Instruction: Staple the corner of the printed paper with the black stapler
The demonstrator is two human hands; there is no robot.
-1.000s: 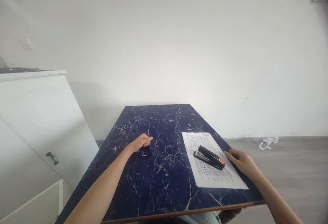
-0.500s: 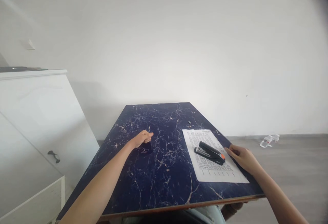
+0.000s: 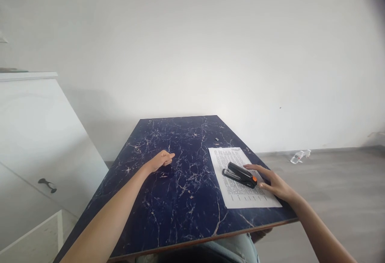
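A black stapler [image 3: 239, 176] with an orange patch lies on a printed sheet of paper [image 3: 224, 156], on the right side of the table. Beside the stapler's orange end is my right hand [image 3: 275, 183], thumb and fingers apart, over the sheet's right edge. The hand holds nothing, and I cannot tell if a fingertip touches the stapler. My left hand [image 3: 161, 160] is closed above the left-middle of the table, thumb and fingers pressed together. What it holds, if anything, is hidden.
Dark blue marbled table [image 3: 180, 215] reaches to the white wall. A small grey piece [image 3: 217, 139] lies beyond the paper. A white cabinet [image 3: 36, 126] stands at left. A clear plastic bottle [image 3: 299, 156] lies on the floor at right.
My right hand has let go of the paper's edge, opened its fingers and moved in toward the stapler. My left hand stays closed. The whole view has shifted a little.
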